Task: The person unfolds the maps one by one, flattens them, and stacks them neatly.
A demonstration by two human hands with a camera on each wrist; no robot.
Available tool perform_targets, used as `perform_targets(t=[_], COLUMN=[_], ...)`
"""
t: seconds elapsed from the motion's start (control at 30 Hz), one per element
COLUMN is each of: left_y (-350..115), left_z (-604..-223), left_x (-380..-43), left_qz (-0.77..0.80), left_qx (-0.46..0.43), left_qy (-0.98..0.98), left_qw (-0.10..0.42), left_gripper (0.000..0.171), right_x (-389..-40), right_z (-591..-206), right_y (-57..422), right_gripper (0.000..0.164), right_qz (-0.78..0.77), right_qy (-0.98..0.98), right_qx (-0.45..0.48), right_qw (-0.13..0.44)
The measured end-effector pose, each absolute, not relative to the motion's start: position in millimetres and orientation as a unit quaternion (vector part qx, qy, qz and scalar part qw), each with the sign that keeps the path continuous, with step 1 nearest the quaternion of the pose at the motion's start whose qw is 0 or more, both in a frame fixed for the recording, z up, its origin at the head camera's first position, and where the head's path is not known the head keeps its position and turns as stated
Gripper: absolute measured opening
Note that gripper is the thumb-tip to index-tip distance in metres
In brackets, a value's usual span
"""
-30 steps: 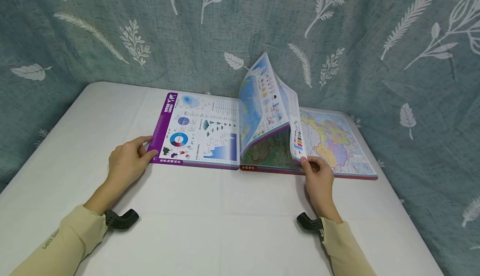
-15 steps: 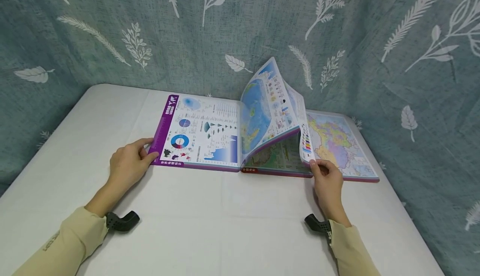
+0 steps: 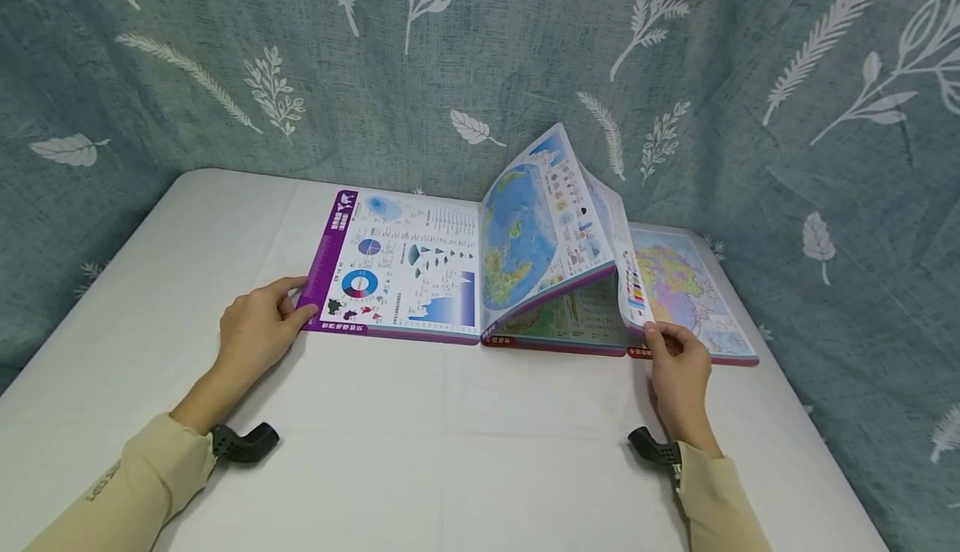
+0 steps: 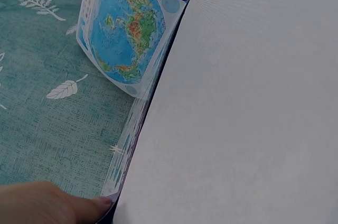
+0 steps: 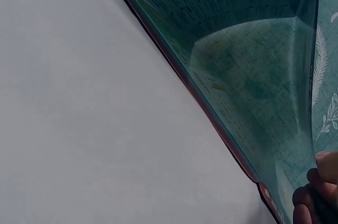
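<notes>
A folding map [image 3: 405, 239] lies partly spread on the table, its left panel flat with charts and a purple border. From the middle crease, a panel with a world map [image 3: 517, 235] rises at a slant. My right hand [image 3: 681, 368] pinches the near corner of the folded section between thumb and fingers. Under it lie a dark green map panel [image 3: 577, 314] and a colourful map panel [image 3: 675, 273]. At the left border, my left hand [image 3: 255, 323] pinches the near edge, thumb on top. In the right wrist view, the panel's underside [image 5: 243, 86] looks glossy and curved.
A white table [image 3: 450, 452] carries the map. Behind and to the sides hangs a green curtain [image 3: 360, 102] with white leaf prints, close to the raised panel's top. A black wrist camera [image 3: 243, 442] sits at the left sleeve, another [image 3: 652, 448] at the right.
My right hand has moved to the right, drawing the pinched corner along. The raised panel leans lower and shows more of its world map. My left hand stays at the left edge.
</notes>
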State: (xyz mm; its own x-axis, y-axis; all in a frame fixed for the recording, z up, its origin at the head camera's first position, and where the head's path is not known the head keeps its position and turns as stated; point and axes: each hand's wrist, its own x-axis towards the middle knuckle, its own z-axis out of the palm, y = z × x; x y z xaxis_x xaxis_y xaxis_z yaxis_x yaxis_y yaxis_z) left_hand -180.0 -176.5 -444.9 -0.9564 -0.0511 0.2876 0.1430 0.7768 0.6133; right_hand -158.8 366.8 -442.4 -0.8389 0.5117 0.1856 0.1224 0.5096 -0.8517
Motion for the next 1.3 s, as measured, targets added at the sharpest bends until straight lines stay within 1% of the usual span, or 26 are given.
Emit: perform_targets(t=[0.27, 0.87, 1.3], left_y=[-176, -177, -176], left_z=[-443, -441, -442], left_x=[-179, -179, -180], left_qz=[-0.333, -0.331, -0.33], left_qx=[-0.023, -0.021, -0.018], left_qy=[-0.931, -0.932, -0.933], left_qw=[0.146, 0.144, 0.141], left_gripper=[0.047, 0.046, 0.047], right_x=[-159, -161, -159], right_z=[-442, -442, -440], right_y=[380, 412, 441], right_gripper=[0.042, 0.04, 0.049], right_qz=[0.451, 0.439, 0.448], right_qy=[-0.842, -0.827, -0.815], right_qx=[-0.204, -0.261, -0.301], right_qw=[0.217, 0.234, 0.21])
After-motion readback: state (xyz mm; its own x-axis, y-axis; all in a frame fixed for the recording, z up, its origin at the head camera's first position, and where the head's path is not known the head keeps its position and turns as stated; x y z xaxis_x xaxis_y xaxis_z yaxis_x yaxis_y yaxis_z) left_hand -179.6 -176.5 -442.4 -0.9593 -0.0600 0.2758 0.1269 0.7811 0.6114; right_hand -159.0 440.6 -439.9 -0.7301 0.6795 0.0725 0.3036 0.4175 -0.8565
